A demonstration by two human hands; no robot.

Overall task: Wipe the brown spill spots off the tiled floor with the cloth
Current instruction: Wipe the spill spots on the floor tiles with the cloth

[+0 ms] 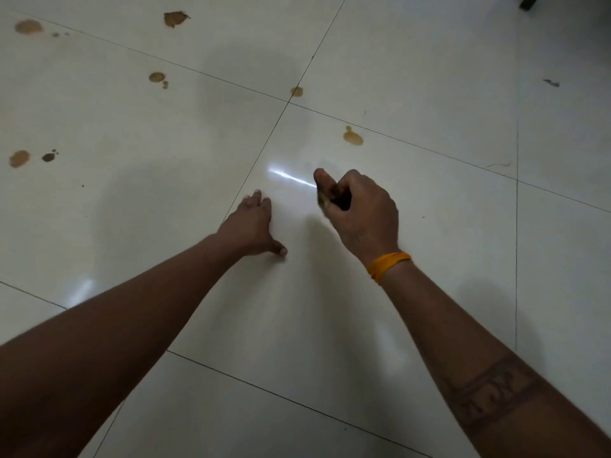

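Several brown spill spots mark the white tiled floor [165, 209]: one just ahead of my right hand [352, 137], one on the grout crossing [297, 91], one mid-left [156, 77], a dark patch at the top [174, 18], and others at the far left [19, 158]. My left hand [253, 223] lies flat on the tile, fingers spread, holding nothing. My right hand [358, 206] hovers above the floor, closed around a small dark, stained wad that looks like the cloth [337, 195]; most of it is hidden in the fist.
A dark object's corner [529, 1] shows at the top right edge. A small dark scrap [551, 83] and a thin strand [497, 165] lie on the right tiles. Bright light reflections sit on the glossy floor near my hands.
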